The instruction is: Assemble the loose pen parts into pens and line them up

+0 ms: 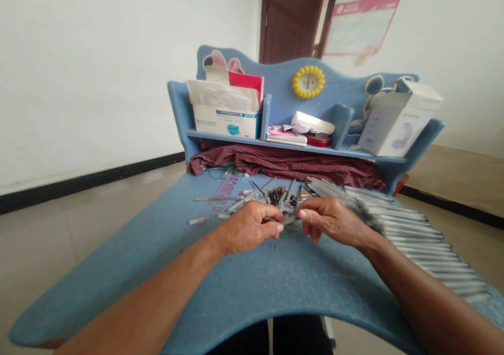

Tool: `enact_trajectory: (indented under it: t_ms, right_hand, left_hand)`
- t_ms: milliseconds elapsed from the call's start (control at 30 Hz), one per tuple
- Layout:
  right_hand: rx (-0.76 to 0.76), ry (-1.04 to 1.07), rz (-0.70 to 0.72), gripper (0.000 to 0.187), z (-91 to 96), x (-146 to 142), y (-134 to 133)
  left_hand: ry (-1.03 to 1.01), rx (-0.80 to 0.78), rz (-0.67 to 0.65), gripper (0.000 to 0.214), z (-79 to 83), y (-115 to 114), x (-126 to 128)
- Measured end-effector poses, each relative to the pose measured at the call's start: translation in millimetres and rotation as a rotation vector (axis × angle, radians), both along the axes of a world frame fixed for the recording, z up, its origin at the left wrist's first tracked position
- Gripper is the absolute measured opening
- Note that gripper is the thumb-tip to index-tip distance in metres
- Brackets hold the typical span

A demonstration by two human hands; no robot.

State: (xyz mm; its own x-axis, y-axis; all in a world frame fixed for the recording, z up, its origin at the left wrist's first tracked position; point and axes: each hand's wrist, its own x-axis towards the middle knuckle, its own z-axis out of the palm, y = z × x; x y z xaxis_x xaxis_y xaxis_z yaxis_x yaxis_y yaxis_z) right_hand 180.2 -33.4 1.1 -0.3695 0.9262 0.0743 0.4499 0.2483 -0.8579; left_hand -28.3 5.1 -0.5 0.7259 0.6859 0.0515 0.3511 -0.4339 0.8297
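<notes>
Over the table (pixel 275 284), the left hand (pixel 248 228) is pinching a pale part (pixel 290 220); the right hand (pixel 333 221) is curling beside it, grip unclear. The pile (pixel 280 195) is lying just beyond, probably for easy reach; pens (pixel 427 244) are lying rightward, seemingly kept separate.
</notes>
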Motion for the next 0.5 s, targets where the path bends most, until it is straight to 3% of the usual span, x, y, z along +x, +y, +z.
enact_trajectory:
  t_ms: [500]
  right_hand:
    - [-0.051,-0.009,-0.047,0.051,-1.2,-1.7,-0.1]
  left_hand:
    - [-0.001,0.004,0.004,0.019,1.6,0.0,0.4]
